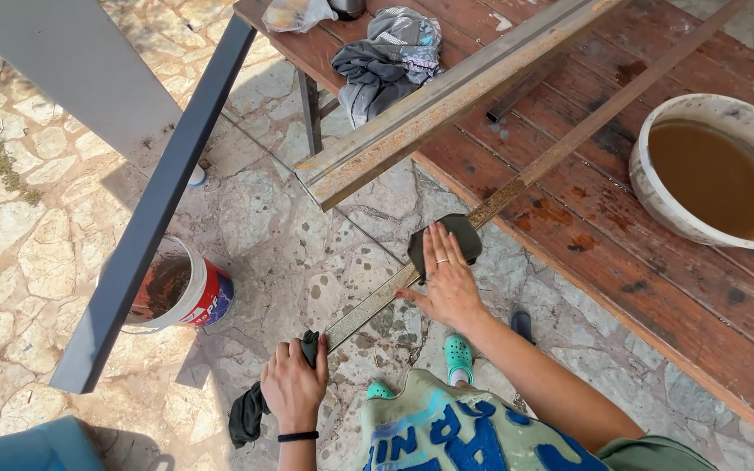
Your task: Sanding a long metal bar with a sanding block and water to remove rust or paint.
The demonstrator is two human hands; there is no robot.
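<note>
Rusty, long flat metal strip (517,179) runs from the red-brown wooden table (656,262) out over the stone paving, its free end at the left hand (294,388). Left hand closed around that end through a dark rag (246,414). Right hand (448,279) flat, fingers spread, pressing a dark green abrasive pad (457,234) on the strip. Step judged: rubbing rust off mid-length. Next stroke calls for steady downward pressure, left grip firm.
</note>
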